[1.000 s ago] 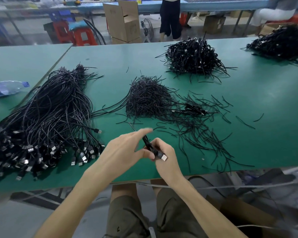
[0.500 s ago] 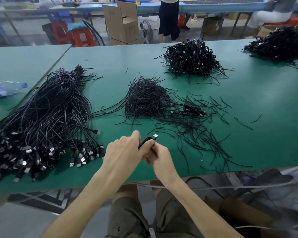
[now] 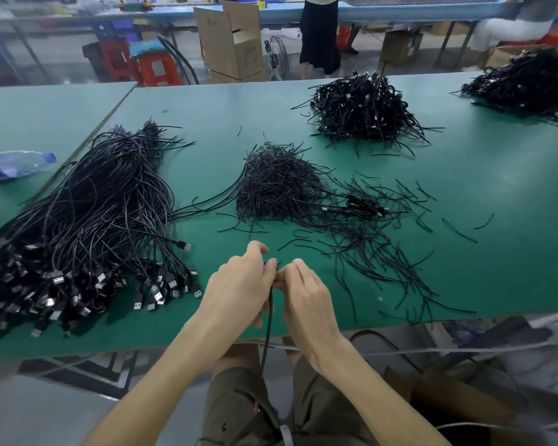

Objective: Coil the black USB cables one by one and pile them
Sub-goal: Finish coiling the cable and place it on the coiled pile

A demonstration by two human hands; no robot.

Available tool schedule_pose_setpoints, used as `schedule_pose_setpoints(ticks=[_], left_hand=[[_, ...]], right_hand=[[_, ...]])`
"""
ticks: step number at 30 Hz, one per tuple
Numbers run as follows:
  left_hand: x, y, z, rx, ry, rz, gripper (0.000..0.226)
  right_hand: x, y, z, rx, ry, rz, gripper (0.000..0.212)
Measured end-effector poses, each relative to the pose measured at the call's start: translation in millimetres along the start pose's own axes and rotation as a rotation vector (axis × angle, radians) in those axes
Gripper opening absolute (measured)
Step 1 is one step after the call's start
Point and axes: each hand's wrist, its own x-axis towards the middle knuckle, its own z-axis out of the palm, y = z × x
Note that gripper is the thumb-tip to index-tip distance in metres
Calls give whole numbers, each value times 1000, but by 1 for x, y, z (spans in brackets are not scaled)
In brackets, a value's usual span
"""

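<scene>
A black USB cable [image 3: 269, 320] is pinched by left grip [image 3: 239, 284] and right grip [image 3: 306, 294]; coiling seems begun, and hanging slack is next to be looped.

Even, bright light — warped, blurred edges

One black USB cable [image 3: 269, 317] is pinched between the two hands, the left hand [image 3: 239, 284] and the right hand [image 3: 306, 294], at the near edge of the green surface [image 3: 480, 194]. Its free length hangs straight down from the fingers, past the edge. To the left lies a big bundle of uncoiled cables [image 3: 87, 220], the strands running roughly side by side, their silver-tipped USB plugs fanned out at the near end. A heaped pile of coiled cables [image 3: 361, 107] sits far back near the middle, and a second pile [image 3: 529, 82] at the far right. One coiled cable [image 3: 361, 204] lies alone mid-surface.
</scene>
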Motion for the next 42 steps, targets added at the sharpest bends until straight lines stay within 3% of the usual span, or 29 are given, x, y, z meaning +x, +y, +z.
schedule_pose_setpoints(ticks=[3, 6, 11, 13, 16, 18, 22, 26, 29, 33, 37, 42], left_hand=[[4, -3, 1, -7, 41, 51, 32], [12, -13, 2, -168, -4, 64, 24], [25, -29, 5, -385, -123, 164, 4], [28, -32, 6, -463, -195, 217, 5], [35, -40, -1, -538, -262, 196, 13], [44, -56, -10, -511, -174, 161, 24], [62, -104, -27, -224, 231, 116, 23], [86, -146, -26, 234, 183, 43, 42], [96, -171, -22, 402, 114, 5, 29], [96, -189, -14, 346, 256, 56, 8], [90, -183, -10, 180, 287, 158, 16], [80, -156, -15, -5, 317, 284, 26]], right_hand=[[5, 0, -8, 182, -53, 167, 9], [10, 3, -17, 400, -138, 310, 9], [20, 12, -31, 76, -157, 101, 50], [26, 17, -32, 11, -207, -1, 43], [36, 33, -35, 48, -213, 17, 26], [50, 54, -39, 58, -209, 125, 26], [95, 113, -49, 42, -181, 395, 31], [126, 163, -54, -55, -138, 536, 26], [134, 187, -54, -135, -133, 626, 28], [130, 204, -49, -210, -146, 666, 34], [122, 214, -48, -211, -126, 694, 33], [112, 201, -48, -238, -97, 638, 47]])
